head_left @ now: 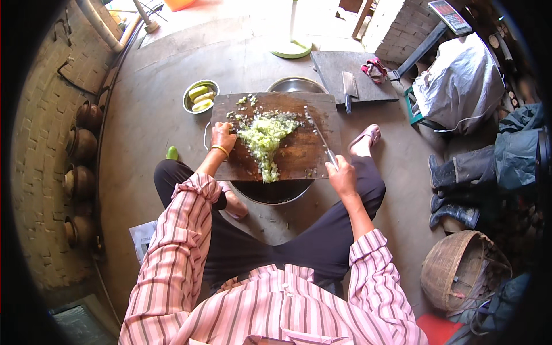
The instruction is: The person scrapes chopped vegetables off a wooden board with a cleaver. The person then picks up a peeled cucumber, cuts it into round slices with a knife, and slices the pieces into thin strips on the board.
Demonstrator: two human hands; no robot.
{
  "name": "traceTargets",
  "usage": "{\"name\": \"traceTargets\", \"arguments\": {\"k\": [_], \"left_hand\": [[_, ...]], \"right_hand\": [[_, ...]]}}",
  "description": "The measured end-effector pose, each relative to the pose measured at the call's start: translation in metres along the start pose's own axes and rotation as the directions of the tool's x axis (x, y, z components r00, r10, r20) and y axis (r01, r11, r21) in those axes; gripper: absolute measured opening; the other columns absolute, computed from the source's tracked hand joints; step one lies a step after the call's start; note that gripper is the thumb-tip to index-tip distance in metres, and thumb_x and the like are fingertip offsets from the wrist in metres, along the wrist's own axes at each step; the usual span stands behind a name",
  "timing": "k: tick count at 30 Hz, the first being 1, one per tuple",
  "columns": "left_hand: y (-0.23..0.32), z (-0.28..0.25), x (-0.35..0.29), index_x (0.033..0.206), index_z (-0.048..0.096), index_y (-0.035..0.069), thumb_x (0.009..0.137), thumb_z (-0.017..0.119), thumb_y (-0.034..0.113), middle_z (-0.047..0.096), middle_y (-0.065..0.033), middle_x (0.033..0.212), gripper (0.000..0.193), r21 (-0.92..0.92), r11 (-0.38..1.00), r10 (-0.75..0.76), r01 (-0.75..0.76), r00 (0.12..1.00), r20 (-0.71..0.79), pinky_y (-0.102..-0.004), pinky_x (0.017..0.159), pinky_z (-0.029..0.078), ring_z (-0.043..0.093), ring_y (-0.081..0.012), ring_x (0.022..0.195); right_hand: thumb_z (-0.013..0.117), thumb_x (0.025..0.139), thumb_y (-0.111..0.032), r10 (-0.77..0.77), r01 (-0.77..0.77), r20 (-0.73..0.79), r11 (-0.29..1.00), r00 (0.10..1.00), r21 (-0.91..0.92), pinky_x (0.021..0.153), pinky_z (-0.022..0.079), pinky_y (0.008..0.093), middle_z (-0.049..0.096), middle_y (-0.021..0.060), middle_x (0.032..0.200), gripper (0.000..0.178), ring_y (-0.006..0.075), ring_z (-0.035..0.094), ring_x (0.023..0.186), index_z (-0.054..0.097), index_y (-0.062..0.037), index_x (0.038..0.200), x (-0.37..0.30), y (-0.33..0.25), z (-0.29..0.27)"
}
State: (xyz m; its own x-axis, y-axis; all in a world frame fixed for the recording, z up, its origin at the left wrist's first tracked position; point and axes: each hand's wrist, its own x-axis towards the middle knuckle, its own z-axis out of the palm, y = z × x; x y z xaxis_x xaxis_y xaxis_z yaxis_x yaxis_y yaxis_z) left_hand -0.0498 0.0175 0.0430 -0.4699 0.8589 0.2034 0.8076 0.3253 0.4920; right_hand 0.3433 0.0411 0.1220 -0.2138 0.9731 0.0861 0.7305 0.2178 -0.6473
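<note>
I have the knife (319,133) held by its handle in my right hand (344,175), by the bottom right corner of the board (303,155). Its blade points to the top edge. My left hand (222,137) is curled at the left edge; from here I cannot tell if it grips anything. Chopped greens (264,137) lie in the middle and run down to the bottom edge. A pot (272,202) shows below that edge. Past the top left corner, a bowl (187,104) of green chunks (202,105) sits on the floor (141,132).
</note>
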Motion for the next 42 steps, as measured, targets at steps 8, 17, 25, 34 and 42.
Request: {"name": "traceTargets", "arguments": {"k": [8,17,25,34,42], "left_hand": [[0.049,0.019,-0.087,0.086,0.061,0.001,0.064,0.064,0.003,0.055,-0.0180,0.089,0.023,-0.188,0.961,0.200,-0.201,0.979,-0.025,-0.0414,0.081,0.045,0.054,-0.0360,0.089],[0.093,0.011,-0.163,0.087,0.055,0.004,0.068,0.057,-0.002,0.050,-0.0171,0.095,0.019,-0.330,0.914,0.269,-0.238,0.962,0.050,-0.0444,0.079,0.045,0.050,-0.0380,0.092],[0.076,0.002,-0.133,0.085,0.062,0.001,0.071,0.058,0.003,0.056,-0.0194,0.086,0.015,-0.404,0.904,0.148,-0.137,0.989,-0.005,-0.0424,0.076,0.047,0.056,-0.0376,0.086],[0.057,0.020,-0.073,0.094,0.063,0.002,0.066,0.064,0.004,0.055,-0.0153,0.088,0.027,-0.262,0.959,0.088,-0.110,0.992,-0.096,-0.0368,0.075,0.047,0.057,-0.0313,0.082],[0.083,0.030,-0.132,0.091,0.059,0.001,0.068,0.059,-0.005,0.053,-0.0142,0.087,0.024,-0.367,0.886,0.281,-0.282,0.958,-0.057,-0.0351,0.065,0.048,0.056,-0.0304,0.074]], "right_hand": [[0.067,0.079,-0.021,-0.144,0.129,0.176,0.987,0.974,0.093,0.068,0.049,0.0452,0.063,0.0200,0.084,0.026,0.0403,0.061,0.079,0.057,-0.0034,0.095,-0.086,-0.020,-0.017],[0.068,0.078,-0.021,-0.167,0.138,0.303,0.984,0.938,0.117,0.067,0.049,0.0439,0.063,0.0195,0.080,0.027,0.0380,0.063,0.077,0.059,-0.0035,0.095,-0.140,-0.023,-0.047],[0.068,0.079,-0.025,-0.040,0.020,0.180,0.994,0.983,0.112,0.064,0.049,0.0449,0.063,0.0216,0.076,0.026,0.0397,0.063,0.074,0.063,-0.0038,0.093,-0.104,-0.023,-0.042],[0.068,0.080,-0.023,-0.034,0.017,0.136,0.992,0.990,0.126,0.063,0.048,0.0472,0.062,0.0221,0.075,0.022,0.0420,0.061,0.074,0.058,-0.0036,0.086,-0.076,-0.035,-0.002],[0.068,0.078,-0.020,-0.156,0.114,0.257,0.979,0.954,0.170,0.068,0.049,0.0435,0.063,0.0207,0.082,0.025,0.0390,0.062,0.078,0.059,-0.0030,0.094,-0.120,-0.027,-0.033]]}}
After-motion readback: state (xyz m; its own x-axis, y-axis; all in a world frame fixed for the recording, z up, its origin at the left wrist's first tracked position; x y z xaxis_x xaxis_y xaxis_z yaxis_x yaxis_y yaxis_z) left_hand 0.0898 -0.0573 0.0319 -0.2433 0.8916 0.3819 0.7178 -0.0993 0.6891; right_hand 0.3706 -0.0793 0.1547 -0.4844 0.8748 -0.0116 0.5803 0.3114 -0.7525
